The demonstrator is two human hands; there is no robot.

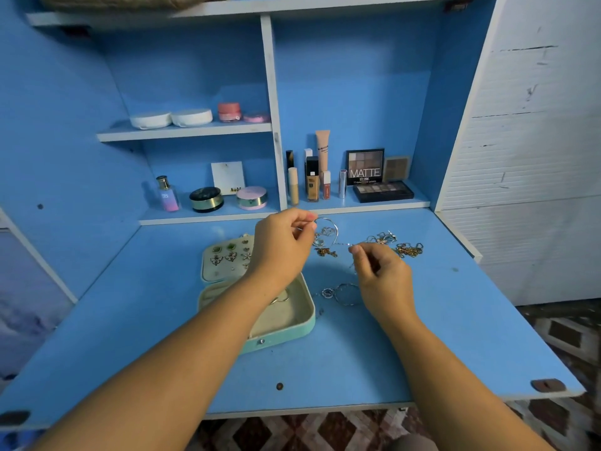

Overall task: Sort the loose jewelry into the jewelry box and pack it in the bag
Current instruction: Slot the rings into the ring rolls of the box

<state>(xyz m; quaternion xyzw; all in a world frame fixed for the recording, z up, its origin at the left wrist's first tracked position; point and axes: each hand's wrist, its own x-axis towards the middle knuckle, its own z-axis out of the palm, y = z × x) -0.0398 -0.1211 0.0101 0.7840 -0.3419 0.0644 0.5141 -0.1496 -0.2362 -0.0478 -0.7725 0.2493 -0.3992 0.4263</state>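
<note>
Two hands, left hand (282,247) and right hand (381,275), pinch one thin silver chain (337,230) beside one open jewelry box (286,336)

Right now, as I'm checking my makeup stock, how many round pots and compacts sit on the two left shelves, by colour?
White compacts: 2
Pink pots and compacts: 3
Black compact: 1
Total: 6
</note>
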